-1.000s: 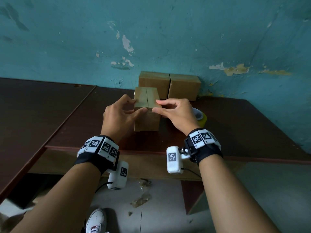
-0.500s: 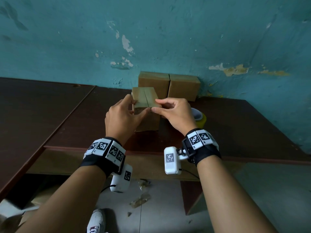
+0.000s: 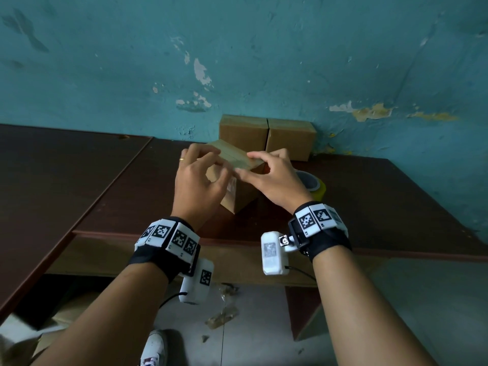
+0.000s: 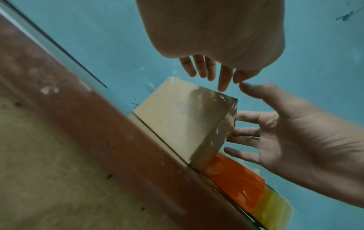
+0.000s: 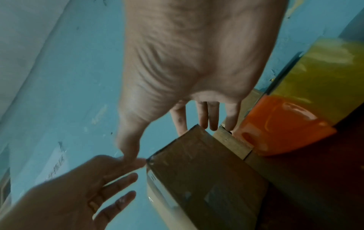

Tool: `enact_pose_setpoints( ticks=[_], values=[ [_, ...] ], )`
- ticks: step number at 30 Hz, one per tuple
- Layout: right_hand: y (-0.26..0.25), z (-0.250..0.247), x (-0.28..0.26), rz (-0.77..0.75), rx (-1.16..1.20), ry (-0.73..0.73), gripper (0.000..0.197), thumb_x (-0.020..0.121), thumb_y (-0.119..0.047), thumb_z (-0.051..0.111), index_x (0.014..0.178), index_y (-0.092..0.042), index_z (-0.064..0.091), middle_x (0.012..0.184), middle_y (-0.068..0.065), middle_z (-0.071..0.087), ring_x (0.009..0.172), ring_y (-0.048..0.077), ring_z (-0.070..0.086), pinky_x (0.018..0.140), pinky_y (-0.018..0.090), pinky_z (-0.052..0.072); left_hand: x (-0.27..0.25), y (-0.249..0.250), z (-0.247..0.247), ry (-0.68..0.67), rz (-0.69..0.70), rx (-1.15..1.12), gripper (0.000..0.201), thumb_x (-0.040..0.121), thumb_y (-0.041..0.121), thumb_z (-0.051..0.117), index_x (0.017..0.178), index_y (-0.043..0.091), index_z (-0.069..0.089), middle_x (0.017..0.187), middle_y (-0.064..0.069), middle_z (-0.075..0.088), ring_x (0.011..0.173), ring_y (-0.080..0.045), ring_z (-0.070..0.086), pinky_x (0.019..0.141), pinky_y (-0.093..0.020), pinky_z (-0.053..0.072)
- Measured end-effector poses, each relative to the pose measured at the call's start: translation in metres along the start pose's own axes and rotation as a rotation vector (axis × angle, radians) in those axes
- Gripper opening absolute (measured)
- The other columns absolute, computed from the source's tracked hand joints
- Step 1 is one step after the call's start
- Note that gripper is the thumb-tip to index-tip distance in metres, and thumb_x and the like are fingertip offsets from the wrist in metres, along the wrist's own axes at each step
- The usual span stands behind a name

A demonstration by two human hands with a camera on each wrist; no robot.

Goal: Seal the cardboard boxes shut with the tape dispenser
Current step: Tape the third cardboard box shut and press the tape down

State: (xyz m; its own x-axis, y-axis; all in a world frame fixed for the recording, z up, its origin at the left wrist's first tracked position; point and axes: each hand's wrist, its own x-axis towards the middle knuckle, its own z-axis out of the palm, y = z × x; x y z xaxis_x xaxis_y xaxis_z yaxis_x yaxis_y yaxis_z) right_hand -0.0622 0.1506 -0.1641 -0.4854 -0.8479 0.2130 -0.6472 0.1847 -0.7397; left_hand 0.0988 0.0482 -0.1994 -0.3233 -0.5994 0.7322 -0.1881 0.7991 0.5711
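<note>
While both hands hover over it, the near box (image 3: 239, 191) stands on the dark desk (image 3: 369, 196), turned so that one corner faces the near edge. Its top flaps lie closed, with the seam between them running across the top, and a glossy strip of clear tape (image 4: 214, 129) shows down one side in the left wrist view.

The left hand (image 3: 198, 184) is at the box's left top edge, fingers spread and loosely bent, a ring on one finger. The wrist views show its fingertips close to the box corner; I cannot tell whether they touch it. The right hand (image 3: 272, 179) is at the right top edge, thumb and forefinger reaching toward the near corner, the other fingers extended behind the far right side of the box. The two thumbs nearly meet above the corner. Neither hand is clamped on anything; both are spread apart and relaxed.

The dispenser (image 3: 314, 184) lies on the desk just right of the box, largely hidden by the right hand in the head view. The wrist views show its orange body (image 5: 279, 129) close beside the box and a yellow roll (image 5: 323, 77) beyond it.

Two more boxes (image 3: 266, 137) stand side by side, touching, against the teal wall (image 3: 264, 48) behind the near box. Below the desk edge a white shoe (image 3: 155, 347) and scraps of crumpled tape (image 3: 223, 315) lie on the floor.
</note>
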Motion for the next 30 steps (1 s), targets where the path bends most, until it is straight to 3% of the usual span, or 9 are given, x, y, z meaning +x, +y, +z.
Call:
enact_pose_setpoints(
  ticks=[3, 8, 11, 13, 15, 18, 20, 25, 30],
  values=[
    [0.002, 0.004, -0.001, -0.032, -0.085, 0.042, 0.087, 0.07, -0.072, 0.086, 0.144, -0.033, 0.061, 0.124, -0.004, 0.035, 0.128, 0.016, 0.045, 0.109, 0.032, 0.044, 0.004, -0.001, -0.004, 0.069, -0.13, -0.013, 0.027, 0.092, 0.023, 0.061, 0.114, 0.014, 0.074, 0.126, -0.003, 0.06, 0.114, -0.024, 0.06, 0.097, -0.044, 0.053],
    [0.003, -0.005, -0.003, -0.079, -0.038, -0.004, 0.064, 0.087, -0.046, 0.084, 0.145, -0.031, 0.063, 0.141, -0.005, 0.045, 0.136, 0.015, 0.045, 0.115, 0.033, 0.037, 0.012, -0.006, -0.024, 0.01, -0.514, -0.112, 0.043, 0.099, 0.014, 0.056, 0.14, 0.019, 0.064, 0.137, 0.0, 0.064, 0.122, -0.01, 0.056, 0.103, -0.027, 0.044],
    [0.001, -0.011, -0.005, -0.089, -0.004, -0.002, 0.053, 0.096, -0.031, 0.076, 0.147, -0.029, 0.063, 0.151, 0.0, 0.057, 0.144, 0.023, 0.05, 0.121, 0.04, 0.039, 0.014, -0.009, -0.03, -0.03, -0.562, -0.202, 0.044, 0.097, 0.01, 0.058, 0.139, 0.021, 0.068, 0.125, 0.005, 0.072, 0.118, -0.009, 0.064, 0.102, -0.027, 0.052],
    [0.0, -0.011, -0.006, -0.066, -0.002, 0.005, 0.05, 0.1, -0.025, 0.071, 0.149, -0.03, 0.061, 0.138, 0.012, 0.07, 0.131, 0.043, 0.06, 0.11, 0.051, 0.051, 0.015, -0.011, -0.031, -0.071, -0.524, -0.219, 0.045, 0.095, 0.006, 0.064, 0.136, 0.021, 0.072, 0.122, 0.008, 0.074, 0.116, -0.004, 0.067, 0.106, -0.028, 0.054],
    [0.002, -0.009, -0.005, -0.062, -0.02, 0.033, 0.048, 0.102, -0.022, 0.069, 0.149, -0.031, 0.062, 0.125, 0.017, 0.075, 0.112, 0.049, 0.067, 0.098, 0.059, 0.056, 0.016, -0.012, -0.033, -0.132, -0.479, -0.185, 0.043, 0.095, 0.007, 0.07, 0.135, 0.023, 0.073, 0.125, 0.007, 0.075, 0.117, -0.001, 0.067, 0.103, -0.019, 0.052],
    [0.011, -0.005, 0.002, -0.075, -0.047, 0.077, 0.046, 0.105, -0.021, 0.067, 0.15, -0.031, 0.061, 0.108, 0.003, 0.079, 0.065, 0.024, 0.068, 0.071, 0.033, 0.063, 0.015, -0.012, -0.035, -0.181, -0.425, -0.125, 0.044, 0.097, 0.011, 0.074, 0.139, 0.023, 0.07, 0.13, 0.006, 0.073, 0.116, 0.003, 0.064, 0.096, -0.004, 0.043],
    [0.015, -0.003, 0.004, -0.081, -0.079, 0.092, 0.046, 0.107, -0.019, 0.063, 0.151, -0.031, 0.059, 0.085, -0.001, 0.076, 0.044, 0.011, 0.043, 0.048, 0.021, 0.043, 0.013, -0.01, -0.037, -0.198, -0.411, -0.105, 0.044, 0.098, 0.012, 0.074, 0.141, 0.022, 0.068, 0.13, 0.004, 0.073, 0.116, 0.003, 0.063, 0.102, -0.01, 0.042],
    [0.012, 0.002, 0.003, -0.094, -0.098, 0.095, 0.047, 0.109, -0.012, 0.056, 0.154, -0.025, 0.055, 0.084, 0.008, 0.078, 0.035, 0.008, 0.035, 0.039, 0.02, 0.028, 0.012, -0.011, -0.038, -0.189, -0.393, -0.019, 0.043, 0.099, 0.015, 0.074, 0.14, 0.025, 0.068, 0.129, 0.0, 0.074, 0.125, -0.008, 0.064, 0.108, -0.017, 0.039],
    [0.006, 0.007, 0.005, -0.083, -0.098, 0.142, 0.046, 0.108, -0.008, 0.058, 0.152, -0.021, 0.057, 0.059, -0.016, 0.052, 0.034, 0.007, 0.037, 0.038, 0.017, 0.027, 0.013, -0.01, -0.039, -0.205, -0.386, 0.003, 0.048, 0.096, 0.02, 0.078, 0.143, 0.021, 0.066, 0.131, 0.0, 0.073, 0.127, -0.007, 0.061, 0.112, -0.019, 0.039]
  ],
)
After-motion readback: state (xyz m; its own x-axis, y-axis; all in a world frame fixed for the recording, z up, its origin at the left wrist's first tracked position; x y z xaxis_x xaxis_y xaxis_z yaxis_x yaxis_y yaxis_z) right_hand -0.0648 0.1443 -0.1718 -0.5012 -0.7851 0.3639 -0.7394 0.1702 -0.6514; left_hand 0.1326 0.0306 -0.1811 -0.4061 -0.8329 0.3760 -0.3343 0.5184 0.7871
